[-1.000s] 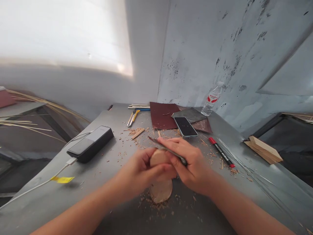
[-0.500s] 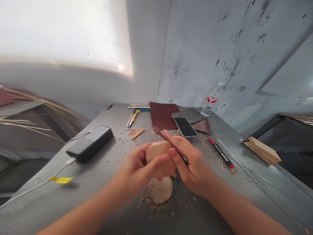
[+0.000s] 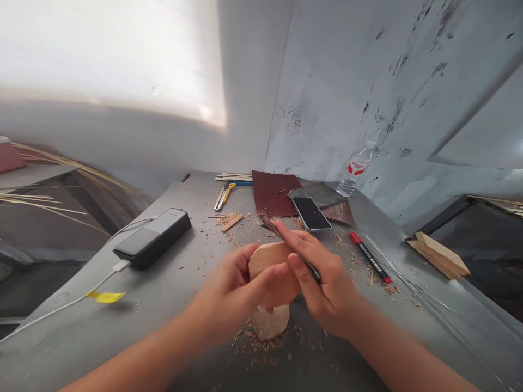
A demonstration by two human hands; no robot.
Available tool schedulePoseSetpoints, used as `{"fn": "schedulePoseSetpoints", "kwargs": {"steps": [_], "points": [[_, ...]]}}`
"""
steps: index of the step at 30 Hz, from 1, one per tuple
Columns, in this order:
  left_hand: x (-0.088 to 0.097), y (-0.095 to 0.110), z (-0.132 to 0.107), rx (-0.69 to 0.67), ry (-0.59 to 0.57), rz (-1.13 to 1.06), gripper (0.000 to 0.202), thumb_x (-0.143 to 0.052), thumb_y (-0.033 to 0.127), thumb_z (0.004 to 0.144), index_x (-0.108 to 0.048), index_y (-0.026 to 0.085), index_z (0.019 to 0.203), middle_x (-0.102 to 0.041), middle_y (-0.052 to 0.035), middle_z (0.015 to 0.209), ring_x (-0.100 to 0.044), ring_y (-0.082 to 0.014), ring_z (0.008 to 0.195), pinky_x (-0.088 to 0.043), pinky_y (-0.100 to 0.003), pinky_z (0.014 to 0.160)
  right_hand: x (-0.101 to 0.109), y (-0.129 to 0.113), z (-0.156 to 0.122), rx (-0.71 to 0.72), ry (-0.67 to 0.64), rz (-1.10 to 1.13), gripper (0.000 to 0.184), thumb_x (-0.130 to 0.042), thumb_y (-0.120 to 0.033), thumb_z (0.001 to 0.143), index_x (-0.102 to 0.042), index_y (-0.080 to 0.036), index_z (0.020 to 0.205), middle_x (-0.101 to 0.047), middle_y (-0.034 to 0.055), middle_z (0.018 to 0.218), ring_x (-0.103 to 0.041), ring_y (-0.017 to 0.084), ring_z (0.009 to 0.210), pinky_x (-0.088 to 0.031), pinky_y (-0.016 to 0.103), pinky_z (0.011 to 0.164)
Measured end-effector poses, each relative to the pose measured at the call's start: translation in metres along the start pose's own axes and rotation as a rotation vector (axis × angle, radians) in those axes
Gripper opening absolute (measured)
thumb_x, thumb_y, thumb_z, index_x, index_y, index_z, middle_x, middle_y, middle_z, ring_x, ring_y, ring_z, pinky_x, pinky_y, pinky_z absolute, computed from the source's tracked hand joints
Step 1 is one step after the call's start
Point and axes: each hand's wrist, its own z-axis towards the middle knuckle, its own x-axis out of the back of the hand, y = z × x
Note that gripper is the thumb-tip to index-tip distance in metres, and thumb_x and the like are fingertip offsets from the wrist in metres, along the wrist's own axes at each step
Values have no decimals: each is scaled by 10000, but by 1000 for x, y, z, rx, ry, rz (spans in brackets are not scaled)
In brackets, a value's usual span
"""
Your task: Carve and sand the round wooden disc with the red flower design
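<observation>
Clamps the fingers and thumb of the left hand (image 3: 237,284) on a pale wooden block (image 3: 281,288) in the lower middle of the frame, thumb flat across the near face, fingertips mostly hidden behind. Pinches a slim dark hand tool (image 3: 271,226) in the right hand (image 3: 324,272), index finger stretched along the shaft, thumb bent below, brownish tip pointing to the upper left. Hard to tell touching from just beside where tool and block meet, and likewise at the right thumb.

Shows more of the block's broad face than a second ago, with mostly a rounded end visible then. Hides more of the round wooden disc (image 3: 272,325) lower in the frame than half a second ago. Slants the tool more steeply now, compared with a flatter lie across the fingers a second ago. Suggests a re-grip in the midst of the tool work, with another edge turned toward the tool; too small a change to judge progress by.

Scatters wood shavings (image 3: 261,344) around the disc, unchanged to the eye. Leaves the utility knife (image 3: 223,197) at upper middle and the red-capped marker (image 3: 370,257) at right untouched.
</observation>
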Motion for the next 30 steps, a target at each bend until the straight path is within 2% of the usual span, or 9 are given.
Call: {"fn": "schedulePoseSetpoints", "kwargs": {"steps": [6, 11, 14, 19, 21, 23, 26, 29, 30], "points": [[8, 5, 5, -136, 161, -58, 327, -768, 477, 916, -692, 162, 963, -667, -11, 809, -586, -108, 660, -518, -175, 527, 2, -4, 3, 50, -34, -14, 551, -439, -232, 1114, -339, -312, 1650, -509, 2, 1613, -443, 177, 1461, -377, 373, 1225], [1, 0, 0, 3, 43, 1, 360, -768, 497, 911, -662, 164, 996, -659, -6, 757, -577, -110, 614, -527, -202, 528, 1, -2, 1, 42, -23, -2, 543, -458, -229, 1108, -370, -314, 1637, -532, 1, 1595, -490, 161, 1426, -401, 343, 1205], [-3, 1, 0, -1, 22, 4, 360, -757, 506, 918, -667, 162, 976, -645, 0, 745, -579, -103, 619, -504, -184, 522, 3, -1, 2, 30, -24, -4, 539, -460, -239, 1111, -375, -346, 1631, -534, -21, 1594, -480, 146, 1446, -376, 330, 1228], [3, 7, 2, -111, 188, -46, 339, -793, 479, 890, -693, 162, 957, -682, -17, 791, -584, -97, 626, -496, -164, 504, 3, -3, 5, 53, -19, 9, 546, -449, -229, 1112, -362, -348, 1638, -505, -16, 1623, -467, 153, 1471, -384, 353, 1234], [0, 3, 0, -72, 138, -45, 347, -772, 495, 907, -684, 171, 991, -677, -8, 768, -589, -100, 613, -507, -176, 513, 2, -3, 4, 45, -22, 16, 538, -446, -235, 1112, -372, -335, 1635, -512, -2, 1620, -499, 166, 1451, -406, 373, 1222], [-6, -4, -2, -9, 52, -32, 370, -753, 525, 914, -652, 169, 926, -637, 8, 707, -575, -105, 589, -513, -196, 511, 1, -3, 3, 12, -21, 20, 516, -443, -255, 1114, -397, -331, 1623, -547, 7, 1593, -536, 182, 1427, -411, 407, 1224], [-12, -10, -6, 24, 24, -37, 391, -733, 545, 925, -635, 167, 937, -627, 10, 714, -571, -110, 604, -514, -211, 533, 0, -4, 2, -48, -35, 45, 485, -433, -298, 1118, -436, -323, 1602, -583, 21, 1561, -559, 213, 1416, -431, 448, 1211], [-12, -6, -12, 51, 9, -41, 389, -763, 531, 905, -655, 186, 1048, -664, -5, 790, -606, -120, 648, -528, -218, 578, 5, -8, 1, -55, -21, 79, 475, -422, -302, 1118, -456, -317, 1591, -587, 20, 1556, -564, 219, 1410, -458, 437, 1189], [-10, -4, -14, 65, -23, -28, 450, -842, 494, 836, -665, 213, 1140, -693, -19, 872, -649, -138, 709, -547, -228, 618, 8, -10, 1, -48, -16, 81, 474, -422, -294, 1116, -461, -320, 1588, -586, 15, 1556, -561, 217, 1412, -459, 429, 1190]]}}
